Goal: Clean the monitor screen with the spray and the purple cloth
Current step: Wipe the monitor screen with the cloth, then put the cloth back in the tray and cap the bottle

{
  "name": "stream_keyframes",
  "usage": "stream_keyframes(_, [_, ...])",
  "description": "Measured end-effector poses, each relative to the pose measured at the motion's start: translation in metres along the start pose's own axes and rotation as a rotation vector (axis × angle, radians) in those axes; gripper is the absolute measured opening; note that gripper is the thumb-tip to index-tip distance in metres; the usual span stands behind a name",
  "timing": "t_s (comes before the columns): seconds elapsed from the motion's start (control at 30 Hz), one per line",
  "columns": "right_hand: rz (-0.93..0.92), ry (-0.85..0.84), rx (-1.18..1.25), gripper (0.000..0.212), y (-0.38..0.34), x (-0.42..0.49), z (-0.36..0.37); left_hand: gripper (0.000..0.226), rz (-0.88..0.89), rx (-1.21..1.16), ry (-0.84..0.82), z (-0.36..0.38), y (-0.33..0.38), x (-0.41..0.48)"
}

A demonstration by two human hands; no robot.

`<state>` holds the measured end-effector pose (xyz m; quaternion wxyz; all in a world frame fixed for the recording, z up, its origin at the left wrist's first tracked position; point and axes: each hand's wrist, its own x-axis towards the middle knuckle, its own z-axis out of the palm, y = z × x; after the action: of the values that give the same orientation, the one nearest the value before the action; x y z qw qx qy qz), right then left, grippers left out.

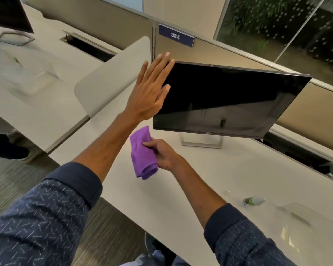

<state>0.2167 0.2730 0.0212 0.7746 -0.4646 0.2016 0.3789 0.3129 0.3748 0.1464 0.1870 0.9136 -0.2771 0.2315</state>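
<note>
A black monitor [229, 100] with a dark screen stands on a silver stand [201, 140] on the white desk [181, 189]. My left hand [149, 91] is raised flat with fingers spread, at the monitor's upper left corner; the thumb lies over the screen's edge. Below the monitor's lower left corner, my right hand [162, 154] grips a folded purple cloth [143, 154] just above the desk. A clear spray bottle with a green label [253, 201] lies on the desk at the right, apart from both hands.
A cable slot [304, 156] opens in the desk behind the monitor on the right. A beige partition with a "384" sign [175, 36] runs behind. A curved white divider [113, 77] separates the neighbouring desk, which holds another monitor [10, 18]. Someone's shoe [17, 150] is on the floor at left.
</note>
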Motion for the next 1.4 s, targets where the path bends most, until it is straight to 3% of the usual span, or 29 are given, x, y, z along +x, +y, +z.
stream_keyframes(0.13, [0.0,0.067,0.055,0.061,0.007,-0.027,-0.055,0.055,-0.042,-0.044,0.168,0.015,0.002,-0.053])
stream_keyframes(0.23, [0.029,0.143,-0.055,0.08,0.011,-0.046,-0.078,0.046,-0.058,-0.114,0.204,0.03,0.017,-0.09])
stream_keyframes(0.3, [-0.002,0.138,-0.137,0.07,0.015,-0.058,-0.088,0.036,-0.082,-0.211,0.154,0.04,0.032,-0.108])
stream_keyframes(0.4, [-0.078,0.169,-0.321,0.045,0.021,-0.082,-0.102,0.035,-0.275,-0.426,-0.149,0.048,0.057,-0.121])
stream_keyframes(0.53, [-0.187,0.209,-0.508,0.044,0.026,-0.121,-0.119,0.063,-0.539,-0.732,-0.753,0.057,0.082,-0.123])
stream_keyframes(0.6, [-0.222,0.239,-0.561,0.049,0.028,-0.141,-0.127,0.06,-0.526,-0.727,-0.834,0.063,0.094,-0.128])
stream_keyframes(0.8, [-0.327,0.494,-0.845,0.051,0.043,-0.199,-0.156,0.024,-0.417,-0.797,-0.603,0.069,0.136,-0.135])
stream_keyframes(0.93, [-0.337,0.638,-0.887,0.044,0.055,-0.244,-0.181,0.02,-0.35,-0.827,-0.543,0.067,0.169,-0.135])
stream_keyframes(1.2, [-0.568,0.886,-0.5,0.036,0.076,-0.326,-0.226,0.037,-0.274,-0.744,-0.481,0.073,0.247,-0.131])
stream_keyframes(1.4, [-0.625,1.11,-0.269,0.037,0.09,-0.38,-0.273,0.044,-0.212,-0.659,-0.56,0.09,0.326,-0.117])
